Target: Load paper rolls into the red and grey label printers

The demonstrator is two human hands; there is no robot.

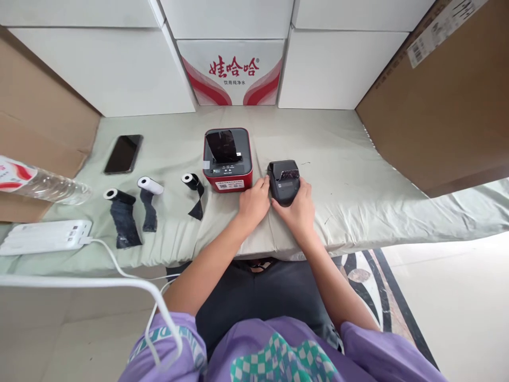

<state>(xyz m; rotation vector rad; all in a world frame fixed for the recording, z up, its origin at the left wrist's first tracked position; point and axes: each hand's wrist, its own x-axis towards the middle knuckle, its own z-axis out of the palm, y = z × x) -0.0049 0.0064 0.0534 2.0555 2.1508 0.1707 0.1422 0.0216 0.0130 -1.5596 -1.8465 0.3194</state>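
Note:
A small black label printer (283, 180) sits on the pale green cloth near the front edge of the table (350, 175). My left hand (253, 201) rests against its left side and my right hand (299, 208) grips its right and front side. A larger red and black printer (228, 159) stands just left of it with its lid up. Three paper rolls with black strips lie further left: one (193, 183) nearest the red printer, one (150, 187) in the middle, one (117, 197) at the far left.
A black phone (123, 154) lies at the back left. A white power bank (43, 236) with a white cable sits at the front left, beside a water bottle (40, 183). White cartons (233, 71) and brown cardboard boxes (445, 101) wall in the table.

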